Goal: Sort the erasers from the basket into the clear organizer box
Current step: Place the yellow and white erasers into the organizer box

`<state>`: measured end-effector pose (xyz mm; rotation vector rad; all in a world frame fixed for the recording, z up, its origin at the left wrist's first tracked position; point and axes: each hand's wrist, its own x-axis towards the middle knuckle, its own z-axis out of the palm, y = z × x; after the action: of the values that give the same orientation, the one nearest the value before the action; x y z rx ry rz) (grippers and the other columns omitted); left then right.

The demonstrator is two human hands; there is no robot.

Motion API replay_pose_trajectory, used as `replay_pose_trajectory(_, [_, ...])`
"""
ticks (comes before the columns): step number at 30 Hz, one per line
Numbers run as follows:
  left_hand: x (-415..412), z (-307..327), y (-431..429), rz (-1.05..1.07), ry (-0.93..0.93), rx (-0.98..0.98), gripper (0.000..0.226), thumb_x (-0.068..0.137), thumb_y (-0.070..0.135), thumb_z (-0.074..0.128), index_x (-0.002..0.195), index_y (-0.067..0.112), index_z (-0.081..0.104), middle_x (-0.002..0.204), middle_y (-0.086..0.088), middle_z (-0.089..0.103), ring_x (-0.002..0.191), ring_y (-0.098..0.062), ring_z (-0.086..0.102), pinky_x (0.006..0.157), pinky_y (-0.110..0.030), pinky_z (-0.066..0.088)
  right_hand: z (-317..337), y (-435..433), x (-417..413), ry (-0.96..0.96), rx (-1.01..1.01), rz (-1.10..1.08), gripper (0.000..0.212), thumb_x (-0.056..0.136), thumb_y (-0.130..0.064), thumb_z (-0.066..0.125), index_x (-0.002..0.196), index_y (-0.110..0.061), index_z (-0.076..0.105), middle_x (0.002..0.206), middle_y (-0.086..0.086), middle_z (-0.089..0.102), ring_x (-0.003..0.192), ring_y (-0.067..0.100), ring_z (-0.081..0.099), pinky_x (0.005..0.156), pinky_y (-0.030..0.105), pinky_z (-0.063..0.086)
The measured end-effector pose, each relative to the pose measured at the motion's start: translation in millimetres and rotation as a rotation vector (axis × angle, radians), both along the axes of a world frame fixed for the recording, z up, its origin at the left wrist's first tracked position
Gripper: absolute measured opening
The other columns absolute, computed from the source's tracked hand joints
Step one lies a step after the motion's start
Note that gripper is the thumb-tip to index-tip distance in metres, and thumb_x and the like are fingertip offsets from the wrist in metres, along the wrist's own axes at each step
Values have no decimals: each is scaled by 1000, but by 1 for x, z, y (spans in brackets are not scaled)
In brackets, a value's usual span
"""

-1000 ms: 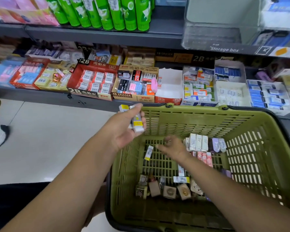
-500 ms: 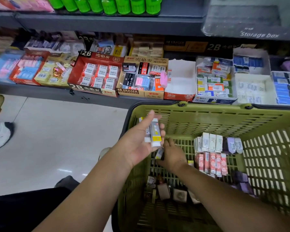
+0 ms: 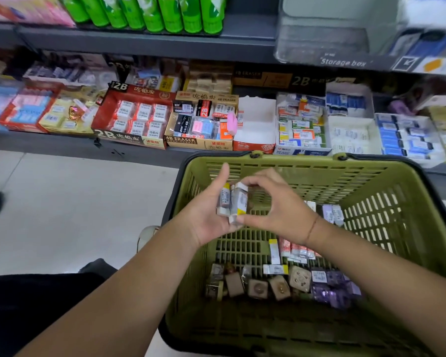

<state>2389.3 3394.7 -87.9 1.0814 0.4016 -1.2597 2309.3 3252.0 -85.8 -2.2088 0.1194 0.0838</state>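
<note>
Both hands, left (image 3: 210, 217) and right (image 3: 277, 211), pinching wrapped erasers (image 3: 233, 202) above green basket (image 3: 345, 181), pale tile floor (image 3: 62, 215), stocked shelves (image 3: 139, 45)

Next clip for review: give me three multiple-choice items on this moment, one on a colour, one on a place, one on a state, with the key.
1. What colour is the basket?
A) red
B) blue
C) olive green

2. Where does the clear storage box stand?
A) in the basket
B) on the upper shelf, right of the green tubes
C) on the floor

3. What is the left hand doing?
A) gripping a stack of erasers
B) hanging empty
C) pressing the floor

Key:
1 C, its slotted walls are olive green.
2 B, it sits on the shelf board beside the tubes.
3 A, its grip wraps the stack above the basket, while the right hand pinches the same stack.
</note>
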Motion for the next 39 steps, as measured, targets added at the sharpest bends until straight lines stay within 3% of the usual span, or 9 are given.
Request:
replay_pose_trajectory(4, [-7, -4, -2, -59, -31, 50, 27, 74, 34, 72, 90, 14, 63, 73, -2, 62, 56, -10, 59, 49, -22, 51, -14, -10, -7, 27, 105, 25, 66, 70, -48, 75, 127, -27, 50, 120, -6, 45, 114, 1, 44, 99, 6, 30])
replay_pose_trajectory(6, [-7, -6, -1, 16, 8, 95, 15, 83, 23, 69, 86, 10, 60, 67, -3, 62, 50, -11, 57, 47, -20, 49, -30, -25, -12, 81, 161, -24, 67, 69, -62, 64, 128, -35, 45, 119, -11, 46, 111, -2, 47, 97, 10, 37])
replay_pose_trajectory(7, [-6, -7, 0, 55, 16, 122, 14, 87, 21, 67, 85, 9, 59, 66, -4, 61, 49, -11, 56, 46, -20, 48, -42, -34, -15, 127, 77, -13, 67, 71, -62, 63, 129, -34, 45, 119, -10, 48, 111, 2, 49, 99, 20, 40])
replay_pose_trajectory(9, [-1, -10, 4, 104, 14, 168, 15, 90, 20, 64, 83, 9, 57, 66, -4, 59, 49, -11, 54, 45, -20, 46, -70, -45, -21, 283, -293, 149, 67, 74, -58, 67, 130, -29, 47, 124, -6, 50, 116, 11, 47, 105, 35, 36])
replay_pose_trajectory(11, [2, -12, 7, 139, 21, 204, 15, 91, 20, 63, 84, 9, 56, 67, -5, 57, 50, -12, 53, 46, -21, 45, -96, -44, -28, 402, -590, 371, 69, 74, -59, 67, 131, -27, 46, 128, -4, 48, 121, 17, 43, 105, 35, 27])
replay_pose_trajectory(18, [-3, -22, 6, 121, 50, 235, 14, 90, 21, 65, 86, 9, 58, 73, -6, 56, 57, -14, 54, 52, -23, 48, -151, -21, -28, 457, -1054, 722, 97, 74, -67, 61, 148, -17, 20, 153, 12, 20, 124, 32, 47, 106, 47, 19])
replay_pose_trajectory(29, [-3, -28, 5, 117, 42, 275, 14, 87, 19, 68, 89, 8, 61, 75, -7, 60, 56, -15, 56, 48, -23, 50, -165, -22, -22, 447, -1063, 799, 110, 64, -80, 56, 147, -17, 19, 147, 12, 29, 121, 30, 46, 102, 48, 22])
replay_pose_trajectory(35, [-4, -29, 6, 107, 31, 280, 14, 87, 20, 68, 90, 9, 61, 76, -7, 61, 56, -15, 57, 49, -24, 50, -165, -20, -23, 438, -1063, 797, 109, 69, -75, 57, 148, -14, 15, 149, 13, 27, 126, 32, 43, 106, 47, 24])
replay_pose_trajectory(39, [-3, -27, 7, 125, 25, 278, 14, 88, 19, 68, 90, 8, 60, 75, -8, 60, 58, -16, 56, 56, -25, 49, -161, -20, -17, 427, -1039, 665, 99, 75, -70, 55, 147, -12, 20, 144, 11, 34, 119, 31, 50, 104, 46, 30])
